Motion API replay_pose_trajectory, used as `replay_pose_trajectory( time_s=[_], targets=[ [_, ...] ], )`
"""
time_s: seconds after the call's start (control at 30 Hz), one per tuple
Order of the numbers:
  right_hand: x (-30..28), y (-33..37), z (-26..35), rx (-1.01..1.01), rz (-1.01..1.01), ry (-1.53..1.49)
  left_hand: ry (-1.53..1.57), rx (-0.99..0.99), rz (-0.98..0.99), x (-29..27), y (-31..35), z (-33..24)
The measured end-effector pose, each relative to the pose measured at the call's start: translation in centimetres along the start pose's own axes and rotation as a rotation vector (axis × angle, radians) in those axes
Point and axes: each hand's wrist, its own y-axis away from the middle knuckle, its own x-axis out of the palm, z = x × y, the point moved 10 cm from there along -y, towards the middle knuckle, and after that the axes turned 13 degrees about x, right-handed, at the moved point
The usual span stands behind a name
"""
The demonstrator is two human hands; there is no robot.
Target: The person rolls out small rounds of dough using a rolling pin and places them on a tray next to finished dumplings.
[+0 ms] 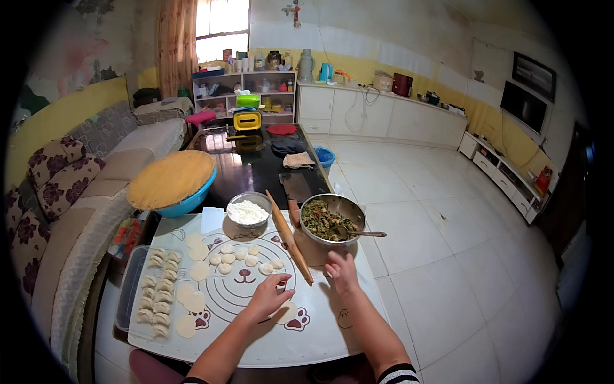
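My left hand (271, 298) hovers over the mat, thumb and fingers apart with nothing in them. Beside its wrist lies a round dough wrapper (286, 313), partly hidden by the hand. My right hand (343, 272) is raised just in front of the metal bowl (362, 214), its fingers loosely bent and empty. Chopped green filling (322, 217) is in that bowl, with a spoon (372, 234) whose handle sticks out over the right rim. A wooden rolling pin (289, 238) lies slanting between the hands and the bowls. Small dough pieces (240, 254) sit on the mat's middle.
Folded dumplings (164, 297) stand in rows at the left, by a clear plastic tray (130, 288). More wrappers (194, 301) lie beside them. Behind are a bowl of flour (248, 212) and a blue basin (188, 200) under a round woven lid (171, 179). A black table (224, 165) extends beyond.
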Motion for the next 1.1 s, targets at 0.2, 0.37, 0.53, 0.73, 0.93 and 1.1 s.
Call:
replay_pose_trajectory(
  time_s=[0.2,0.37,0.53,0.73,0.93,1.1],
  targets=[
    [0.8,-3.8,2.3,0.097,0.076,-0.086,-0.040,-0.144,0.093,-1.2,2.7,2.4],
    [0.9,-4.8,2.0,0.170,0.020,-0.163,-0.063,-0.130,0.094,-1.7,4.0,2.5],
    [-1.4,-1.0,3.2,0.133,0.059,-0.044,-0.334,-0.038,0.193,-0.2,2.3,0.7],
    [-6.2,8.2,2.6,0.223,0.096,-0.017,-0.194,-0.142,0.266,0.6,2.5,2.3],
    [-7.8,16.6,-0.1,0.292,0.135,0.033,0.326,-0.263,0.011,-0.6,7.0,3.1],
    [-6.2,20.5,-2.8,0.285,0.239,0.167,0.714,-0.426,-0.128,-4.0,14.4,2.6]
  ],
)
